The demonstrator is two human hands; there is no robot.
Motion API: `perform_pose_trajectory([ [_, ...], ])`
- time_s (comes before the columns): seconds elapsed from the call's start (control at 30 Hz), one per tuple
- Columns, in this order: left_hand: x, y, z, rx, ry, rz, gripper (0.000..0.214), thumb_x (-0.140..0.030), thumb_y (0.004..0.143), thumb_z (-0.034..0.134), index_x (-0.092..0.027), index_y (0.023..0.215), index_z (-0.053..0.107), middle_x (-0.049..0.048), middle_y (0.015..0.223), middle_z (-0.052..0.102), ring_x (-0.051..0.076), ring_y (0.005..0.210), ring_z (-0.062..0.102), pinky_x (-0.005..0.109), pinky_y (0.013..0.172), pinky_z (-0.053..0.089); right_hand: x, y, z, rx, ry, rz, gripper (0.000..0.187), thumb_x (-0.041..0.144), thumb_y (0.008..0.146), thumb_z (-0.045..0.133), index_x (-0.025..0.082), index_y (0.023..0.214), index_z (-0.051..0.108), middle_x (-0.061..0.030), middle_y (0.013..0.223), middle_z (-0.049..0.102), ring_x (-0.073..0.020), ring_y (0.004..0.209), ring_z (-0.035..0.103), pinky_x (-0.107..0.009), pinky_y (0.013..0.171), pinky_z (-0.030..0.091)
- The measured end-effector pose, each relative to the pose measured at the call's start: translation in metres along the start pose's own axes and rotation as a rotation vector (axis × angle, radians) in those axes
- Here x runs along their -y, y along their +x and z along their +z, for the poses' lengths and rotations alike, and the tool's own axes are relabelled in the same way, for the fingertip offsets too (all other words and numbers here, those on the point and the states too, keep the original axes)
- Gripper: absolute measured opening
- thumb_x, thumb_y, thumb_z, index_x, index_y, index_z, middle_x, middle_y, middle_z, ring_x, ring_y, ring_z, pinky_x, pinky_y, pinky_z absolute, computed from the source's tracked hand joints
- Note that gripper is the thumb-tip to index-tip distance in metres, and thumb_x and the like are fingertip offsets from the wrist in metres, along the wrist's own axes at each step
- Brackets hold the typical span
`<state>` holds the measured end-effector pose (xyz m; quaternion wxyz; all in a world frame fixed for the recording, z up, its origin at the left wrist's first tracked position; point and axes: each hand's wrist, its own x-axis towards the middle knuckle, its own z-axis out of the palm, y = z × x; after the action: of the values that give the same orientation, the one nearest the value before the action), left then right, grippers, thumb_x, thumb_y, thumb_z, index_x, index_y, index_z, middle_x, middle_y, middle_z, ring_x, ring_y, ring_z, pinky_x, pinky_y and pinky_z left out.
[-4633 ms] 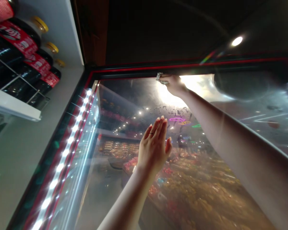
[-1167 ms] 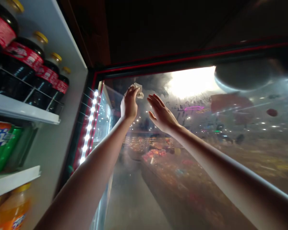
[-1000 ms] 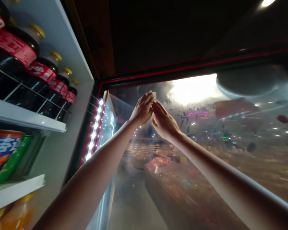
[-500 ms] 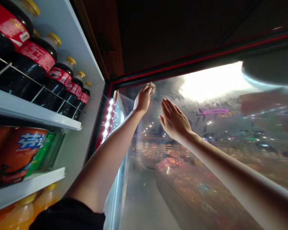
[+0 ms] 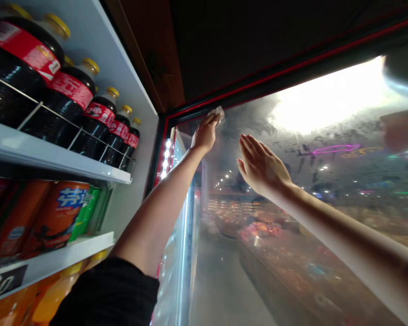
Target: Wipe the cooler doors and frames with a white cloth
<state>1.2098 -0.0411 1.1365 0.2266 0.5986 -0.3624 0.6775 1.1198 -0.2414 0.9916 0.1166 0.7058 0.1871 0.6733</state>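
My left hand (image 5: 204, 133) is raised to the top left corner of a glass door (image 5: 221, 181), closed around a crumpled pale cloth or tissue (image 5: 219, 114). The wad presses on the glass just under the black and red frame (image 5: 238, 93). To the right and a little lower, my right hand (image 5: 263, 166) holds nothing; its fingers are stretched out, with the palm toward the glass. Whether that palm touches the pane I cannot tell. Smears and misty patches mark the glass around both hands.
At left, a refrigerator shelf (image 5: 64, 156) carries several cola bottles (image 5: 71, 90) behind a wire rail (image 5: 59, 122). Soda cans (image 5: 59, 217) stand below, with orange drink bottles (image 5: 59, 290) lower still. A strip light (image 5: 166, 158) runs beside the door frame.
The view has shifted, so shelves and door frame sit further right. My left hand with the wad is slightly nearer the top frame. My right hand stays spread in front of the glass.
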Motion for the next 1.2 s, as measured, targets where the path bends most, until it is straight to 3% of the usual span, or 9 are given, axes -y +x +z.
perform_pose_trajectory([
  [0.1,0.011,0.013,-0.012,0.076,-0.032,0.033,0.066,0.001,0.103,0.037,-0.025,0.157,0.065,0.0006,0.173,0.057,0.018,0.163,0.051,0.035,0.138,0.036,-0.002,-0.002,0.000,-0.015,0.017,-0.017,0.074,0.037,0.114,0.028,0.008,0.180,0.016,-0.0166,0.183,0.034,-0.0340,0.172,0.031,-0.058,0.142,0.031],
  [0.17,0.024,0.011,-0.022,0.054,-0.028,-0.014,0.067,0.001,0.102,0.037,-0.026,0.156,0.067,-0.0009,0.173,0.057,0.017,0.163,0.050,0.035,0.139,0.036,-0.003,-0.003,0.001,-0.028,0.034,-0.040,0.073,0.037,0.114,0.028,0.010,0.181,0.017,-0.0156,0.182,0.037,-0.0331,0.171,0.034,-0.058,0.142,0.031],
  [0.33,0.050,-0.022,-0.038,-0.093,0.024,-0.241,0.063,-0.002,0.102,0.038,-0.023,0.150,0.071,0.0046,0.167,0.063,0.023,0.160,0.053,0.043,0.140,0.036,-0.001,-0.003,0.004,-0.056,0.069,-0.022,0.072,0.035,0.113,0.030,0.009,0.180,0.022,-0.0164,0.180,0.041,-0.0343,0.169,0.037,-0.061,0.140,0.034],
  [0.5,0.053,-0.045,-0.040,-0.069,0.045,-0.238,0.061,-0.005,0.101,0.044,-0.027,0.151,0.071,0.0052,0.164,0.067,0.026,0.160,0.054,0.049,0.140,0.037,0.002,-0.002,0.004,-0.078,0.120,-0.030,0.073,0.032,0.111,0.032,0.011,0.180,0.024,-0.0151,0.180,0.042,-0.0340,0.169,0.038,-0.061,0.140,0.034],
  [0.67,0.058,-0.035,-0.047,-0.048,0.037,-0.213,0.058,-0.006,0.104,0.040,-0.025,0.147,0.074,0.0043,0.166,0.065,0.018,0.160,0.053,0.035,0.140,0.031,0.002,-0.001,0.003,-0.073,0.130,-0.025,0.073,0.033,0.111,0.032,0.008,0.179,0.026,-0.0170,0.180,0.041,-0.0361,0.169,0.037,-0.062,0.140,0.033],
  [0.87,0.074,-0.054,-0.049,-0.155,0.016,-0.380,0.052,-0.015,0.109,0.042,-0.022,0.152,0.070,0.0091,0.169,0.061,0.027,0.160,0.053,0.047,0.138,0.037,0.006,-0.001,0.000,-0.064,0.125,-0.010,0.071,0.031,0.111,0.032,0.005,0.177,0.031,-0.0180,0.179,0.043,-0.0343,0.169,0.038,-0.059,0.141,0.033],
  [1.0,0.069,-0.062,-0.040,-0.145,0.014,-0.380,0.050,-0.018,0.109,0.047,-0.024,0.154,0.069,0.0094,0.170,0.060,0.031,0.163,0.051,0.051,0.138,0.037,0.009,0.000,0.000,-0.080,0.141,-0.011,0.071,0.028,0.110,0.033,0.009,0.178,0.029,-0.0157,0.178,0.045,-0.0341,0.169,0.039,-0.062,0.140,0.035],
  [1.13,0.046,-0.026,-0.023,-0.076,-0.019,-0.317,0.056,-0.014,0.108,0.043,-0.022,0.160,0.063,0.0108,0.173,0.056,0.032,0.165,0.047,0.057,0.142,0.030,0.010,0.000,0.000,-0.076,0.134,-0.003,0.069,0.028,0.110,0.033,0.005,0.176,0.035,-0.0179,0.178,0.045,-0.0336,0.168,0.040,-0.059,0.140,0.035],
  [1.2,0.027,-0.005,-0.010,-0.029,-0.050,-0.222,0.059,-0.011,0.106,0.041,-0.025,0.159,0.064,0.0068,0.173,0.057,0.030,0.165,0.046,0.053,0.143,0.029,0.010,-0.001,0.000,-0.068,0.124,0.000,0.069,0.028,0.110,0.031,0.001,0.173,0.038,-0.0203,0.178,0.044,-0.0339,0.168,0.040,-0.058,0.141,0.034],
])
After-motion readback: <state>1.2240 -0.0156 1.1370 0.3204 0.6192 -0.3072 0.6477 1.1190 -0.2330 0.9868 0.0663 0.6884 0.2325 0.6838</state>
